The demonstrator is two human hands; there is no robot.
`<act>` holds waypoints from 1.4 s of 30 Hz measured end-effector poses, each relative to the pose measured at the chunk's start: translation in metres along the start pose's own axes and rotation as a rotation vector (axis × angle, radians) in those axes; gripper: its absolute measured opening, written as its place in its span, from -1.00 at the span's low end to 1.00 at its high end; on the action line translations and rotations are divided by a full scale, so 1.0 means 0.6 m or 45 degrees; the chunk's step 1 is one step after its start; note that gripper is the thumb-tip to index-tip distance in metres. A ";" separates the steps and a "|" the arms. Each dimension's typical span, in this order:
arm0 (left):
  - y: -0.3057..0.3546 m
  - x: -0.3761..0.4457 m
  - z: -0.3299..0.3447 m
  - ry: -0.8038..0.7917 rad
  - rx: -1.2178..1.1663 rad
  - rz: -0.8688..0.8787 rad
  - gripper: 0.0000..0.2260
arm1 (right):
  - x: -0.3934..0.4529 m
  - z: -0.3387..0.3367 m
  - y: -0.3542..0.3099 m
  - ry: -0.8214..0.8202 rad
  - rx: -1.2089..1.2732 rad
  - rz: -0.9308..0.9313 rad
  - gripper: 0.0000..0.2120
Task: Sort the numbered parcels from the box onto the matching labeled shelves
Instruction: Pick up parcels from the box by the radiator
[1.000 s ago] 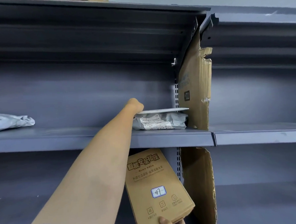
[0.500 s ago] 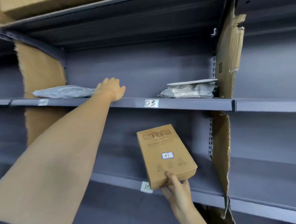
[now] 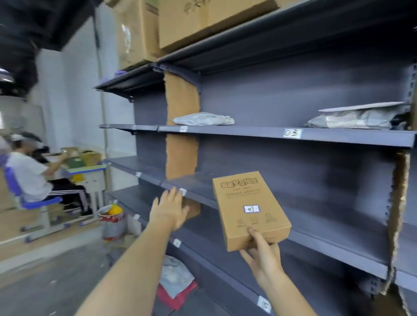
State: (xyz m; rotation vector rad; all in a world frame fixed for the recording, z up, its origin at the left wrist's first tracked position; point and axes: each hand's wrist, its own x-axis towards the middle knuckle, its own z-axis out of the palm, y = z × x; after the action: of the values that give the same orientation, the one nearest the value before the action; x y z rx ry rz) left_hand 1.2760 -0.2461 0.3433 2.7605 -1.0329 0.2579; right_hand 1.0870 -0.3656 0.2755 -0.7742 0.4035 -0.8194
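At the far left a seated person (image 3: 28, 177) in a white top sits on a blue chair (image 3: 33, 203) at a small worktop (image 3: 87, 169), with a paint can (image 3: 112, 222) on the floor just beside the end of the grey shelving. The left hand (image 3: 168, 211) reaches forward with its fingers (image 3: 174, 196) straight and spread, holding nothing, near the front edge of the middle shelf (image 3: 301, 196) beside a small white label (image 3: 183, 191). Above it, a grey bagged parcel (image 3: 203, 119) lies at the left end of the shelf marked 03 (image 3: 292, 133), against a cardboard divider (image 3: 181, 99). Low down, a pale parcel on something red (image 3: 176, 284) lies at the foot of the shelving. The right hand (image 3: 262, 256) grips the brown carton (image 3: 250, 210) by its near bottom edge, thumb on the face, holding it tilted in the air in front of the middle shelf; its white sticker (image 3: 251, 209) appears to read 07. At the right end of the 03 shelf a flat white parcel (image 3: 360, 106) rests on top of another grey bag (image 3: 353, 121). Large cartons (image 3: 195, 16) sit on the top shelf
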 end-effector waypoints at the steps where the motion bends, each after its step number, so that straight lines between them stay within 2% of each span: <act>1: -0.018 -0.015 0.012 -0.045 0.009 -0.039 -0.47 | -0.003 0.015 0.018 -0.006 0.006 0.029 -0.54; 4: -0.076 -0.045 0.032 -0.120 0.004 -0.132 -0.48 | -0.008 0.059 0.068 -0.033 -0.006 0.090 -0.56; 9: -0.189 -0.049 0.030 -0.133 -0.038 -0.236 -0.47 | 0.002 0.148 0.146 -0.073 -0.031 0.169 -0.57; 14: -0.313 -0.013 0.010 -0.112 -0.040 -0.270 -0.46 | 0.032 0.260 0.231 -0.165 -0.052 0.187 -0.59; 22: -0.552 0.045 0.015 -0.100 -0.095 -0.378 -0.45 | 0.093 0.446 0.374 -0.181 -0.031 0.223 -0.54; 26: -0.646 0.071 0.036 -0.133 -0.106 -0.425 -0.46 | 0.114 0.516 0.441 -0.158 -0.027 0.265 -0.60; 35: -0.786 0.163 0.112 -0.231 -0.138 -0.496 -0.45 | 0.210 0.597 0.608 -0.059 -0.088 0.428 -0.57; 42: -0.878 0.330 0.160 -0.233 -0.129 -0.530 -0.45 | 0.370 0.696 0.716 -0.104 -0.076 0.494 -0.59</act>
State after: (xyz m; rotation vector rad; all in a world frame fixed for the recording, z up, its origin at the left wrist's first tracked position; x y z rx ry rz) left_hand 1.7813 -0.0025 0.2373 2.8575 -0.4645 -0.1057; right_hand 1.6893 -0.1599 0.2233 -0.7512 0.4882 -0.4130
